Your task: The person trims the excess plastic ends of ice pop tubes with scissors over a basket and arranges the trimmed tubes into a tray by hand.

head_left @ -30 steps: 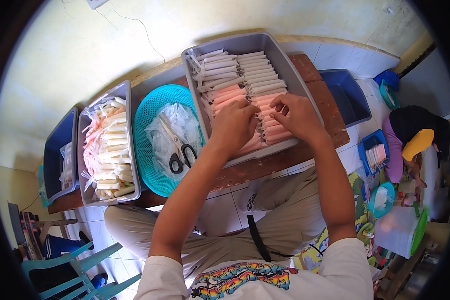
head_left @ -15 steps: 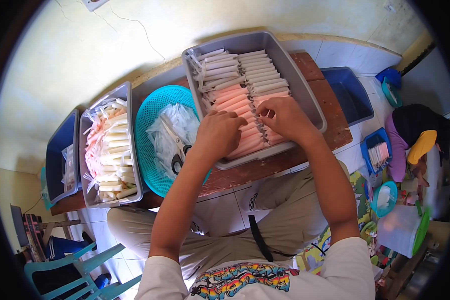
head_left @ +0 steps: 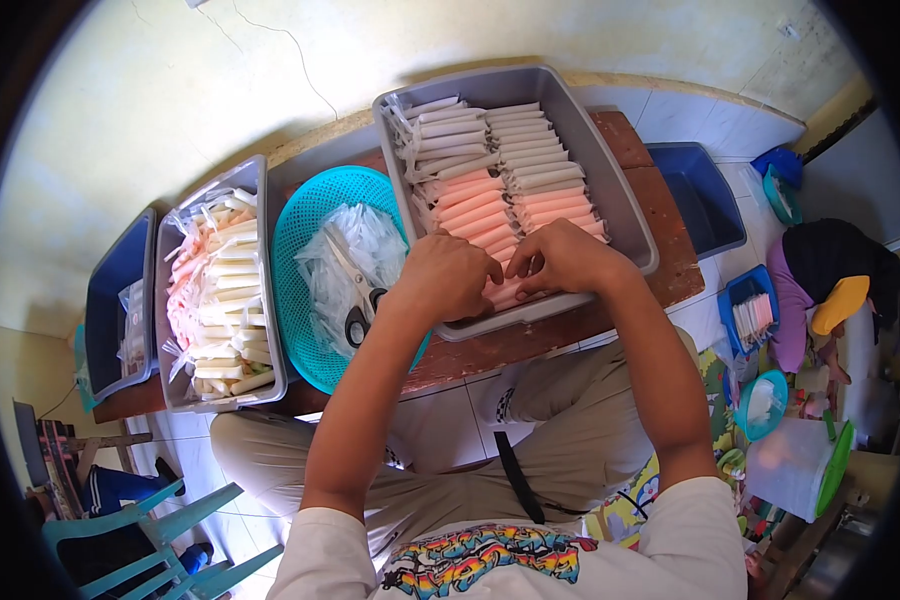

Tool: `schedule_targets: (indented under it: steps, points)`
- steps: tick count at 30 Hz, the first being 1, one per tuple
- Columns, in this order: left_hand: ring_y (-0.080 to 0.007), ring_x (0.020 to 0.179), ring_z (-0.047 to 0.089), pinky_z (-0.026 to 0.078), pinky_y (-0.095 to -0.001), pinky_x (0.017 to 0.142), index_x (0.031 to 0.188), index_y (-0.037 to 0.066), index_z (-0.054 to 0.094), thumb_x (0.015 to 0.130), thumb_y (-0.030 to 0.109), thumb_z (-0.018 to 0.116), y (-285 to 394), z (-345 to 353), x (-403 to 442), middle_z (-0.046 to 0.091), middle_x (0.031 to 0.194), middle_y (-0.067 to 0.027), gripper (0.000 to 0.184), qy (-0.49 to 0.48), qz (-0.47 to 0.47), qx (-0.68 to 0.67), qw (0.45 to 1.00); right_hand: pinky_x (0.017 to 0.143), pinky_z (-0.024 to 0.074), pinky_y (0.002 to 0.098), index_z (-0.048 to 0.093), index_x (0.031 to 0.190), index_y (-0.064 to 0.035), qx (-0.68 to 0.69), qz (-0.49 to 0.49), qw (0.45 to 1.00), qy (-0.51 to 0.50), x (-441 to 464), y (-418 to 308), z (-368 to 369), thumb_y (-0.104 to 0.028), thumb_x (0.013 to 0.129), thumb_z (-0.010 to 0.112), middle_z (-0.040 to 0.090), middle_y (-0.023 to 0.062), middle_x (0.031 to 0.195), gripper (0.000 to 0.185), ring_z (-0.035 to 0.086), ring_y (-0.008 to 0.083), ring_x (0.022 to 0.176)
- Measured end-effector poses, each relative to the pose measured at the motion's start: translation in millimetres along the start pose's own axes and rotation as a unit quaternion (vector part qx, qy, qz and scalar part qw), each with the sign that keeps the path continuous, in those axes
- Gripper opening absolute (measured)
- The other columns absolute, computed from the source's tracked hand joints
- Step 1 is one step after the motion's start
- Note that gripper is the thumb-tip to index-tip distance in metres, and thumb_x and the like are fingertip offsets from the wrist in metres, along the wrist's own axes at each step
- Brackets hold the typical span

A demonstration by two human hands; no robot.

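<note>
Closest to you is your white T-shirt (head_left: 700, 535) with multicoloured graffiti-style lettering (head_left: 485, 565) on it, so stylised I can't make out the words. Below that, your khaki trousers (head_left: 450, 500) and white floor tiles (head_left: 435, 420), with a teal plastic chair (head_left: 160, 535) off to your left.

Your left hand (head_left: 450, 277) and right hand (head_left: 567, 258) are just beside each other over the near end of the big grey tray (head_left: 598, 165), fingers curled, thumbs in close. Can't tell if either grip is pinching a pack or just touching one. The pink packs (head_left: 470, 203) lie in two side-by-side rows there, whitish packs (head_left: 530, 150) behind them.

The counter (head_left: 662, 212) is reddish-brown wood, kinda scuffed along the front. Left of that tray: turquoise mesh basket (head_left: 292, 235) with clear plastic bags (head_left: 372, 237) and black-handled scissors (head_left: 346, 262), then a second grey tray (head_left: 276, 345) full of cream and pink packs (head_left: 230, 290).

Past the right end, there's a blue bin (head_left: 692, 195) and a bent-over person (head_left: 840, 260). Furthest back, a cracked cream wall (head_left: 340, 50).
</note>
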State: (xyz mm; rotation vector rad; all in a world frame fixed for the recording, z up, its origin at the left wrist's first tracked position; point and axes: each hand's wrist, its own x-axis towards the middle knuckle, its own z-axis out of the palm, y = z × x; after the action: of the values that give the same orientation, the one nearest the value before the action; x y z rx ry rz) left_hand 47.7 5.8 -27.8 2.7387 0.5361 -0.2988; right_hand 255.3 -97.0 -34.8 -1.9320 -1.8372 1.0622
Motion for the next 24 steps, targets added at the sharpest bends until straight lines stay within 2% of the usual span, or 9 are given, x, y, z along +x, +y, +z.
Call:
schedule_targets:
  steps: [4,6,10,13,16,19,21,22,24]
  points:
    - [-0.0228,0.103,0.077,0.054,-0.0393,0.103,0.109,0.028,0.086,0.079,0.026,0.086,0.0,2.3,0.8,0.083,0.101,0.0023,0.030,0.004,-0.011,0.000,1.000,0.079,0.0615,0.0359,0.086,0.105,-0.0042,0.006,0.020,1.000,-0.019,5.8,5.5,2.5,-0.012,0.081,0.091,0.082,0.0137,0.095,0.026,0.077,0.0209,0.085]
    - [-0.0205,0.099,0.077,0.058,-0.0394,0.088,0.111,0.026,0.084,0.078,0.029,0.087,-1.4,3.2,0.8,0.081,0.095,0.0076,0.033,0.009,0.001,0.023,1.000,0.080,0.0614,0.0362,0.086,0.104,-0.0040,0.017,0.038,0.999,-0.023,5.6,5.2,2.8,-0.011,0.081,0.089,0.082,0.0144,0.095,0.024,0.077,0.0218,0.086]
    - [-0.0212,0.098,0.077,0.058,-0.0397,0.087,0.111,0.025,0.084,0.077,0.027,0.086,-1.2,2.7,2.4,0.081,0.095,0.0073,0.034,0.002,-0.014,0.009,1.000,0.081,0.0614,0.0364,0.086,0.104,-0.0031,0.010,0.032,0.999,-0.017,3.0,2.3,1.7,-0.012,0.082,0.088,0.082,0.0150,0.095,0.024,0.077,0.0220,0.087]
    - [-0.0220,0.098,0.077,0.059,-0.0398,0.087,0.111,0.023,0.084,0.078,0.026,0.085,-0.5,1.4,2.0,0.082,0.096,0.0056,0.034,-0.001,-0.016,0.006,1.000,0.082,0.0612,0.0362,0.085,0.104,-0.0022,-0.022,-0.010,1.000,0.016,2.4,4.0,2.9,-0.016,0.082,0.089,0.082,0.0143,0.096,0.026,0.078,0.0235,0.085]
    - [-0.0235,0.097,0.077,0.059,-0.0407,0.087,0.111,0.021,0.084,0.077,0.025,0.084,0.9,2.3,1.5,0.082,0.097,0.0032,0.034,0.013,-0.025,0.002,1.000,0.087,0.0610,0.0368,0.084,0.100,0.0002,-0.016,-0.027,0.999,0.029,1.5,3.1,2.9,-0.016,0.080,0.086,0.081,0.0160,0.093,0.026,0.078,0.0265,0.091]
    - [-0.0252,0.097,0.077,0.059,-0.0426,0.087,0.110,0.019,0.084,0.076,0.024,0.084,1.3,4.7,0.7,0.082,0.098,0.0007,0.034,0.062,-0.027,-0.006,0.998,0.086,0.0610,0.0372,0.081,0.096,0.0026,0.000,-0.051,0.995,0.082,2.1,6.7,5.6,-0.014,0.079,0.081,0.078,0.0163,0.090,0.024,0.077,0.0267,0.087]
    - [-0.0273,0.103,0.077,0.058,-0.0423,0.094,0.111,0.020,0.084,0.077,0.024,0.082,0.3,5.2,-0.1,0.082,0.100,-0.0035,0.035,0.104,-0.024,-0.074,0.992,0.076,0.0602,0.0325,0.077,0.097,0.0012,-0.008,-0.092,0.986,0.138,-0.5,9.2,5.1,-0.011,0.081,0.082,0.074,0.0103,0.085,0.022,0.073,0.0182,0.078]
    - [-0.0273,0.103,0.077,0.058,-0.0423,0.094,0.111,0.020,0.084,0.077,0.024,0.082,-1.1,6.6,-0.2,0.082,0.100,-0.0035,0.035,0.105,-0.022,-0.073,0.992,0.076,0.0602,0.0325,0.077,0.097,0.0012,-0.009,-0.092,0.986,0.139,-2.9,9.2,3.7,-0.011,0.081,0.082,0.074,0.0103,0.085,0.022,0.073,0.0182,0.078]
    - [-0.0297,0.103,0.076,0.058,-0.0442,0.095,0.110,0.014,0.083,0.079,0.022,0.080,-5.2,9.2,-0.1,0.082,0.102,-0.0064,0.031,0.217,0.012,-0.122,0.969,0.073,0.0593,0.0314,0.073,0.096,-0.0002,0.004,-0.131,0.971,0.202,-7.0,5.4,-2.0,-0.010,0.081,0.081,0.073,0.0092,0.088,0.020,0.072,0.0171,0.077]
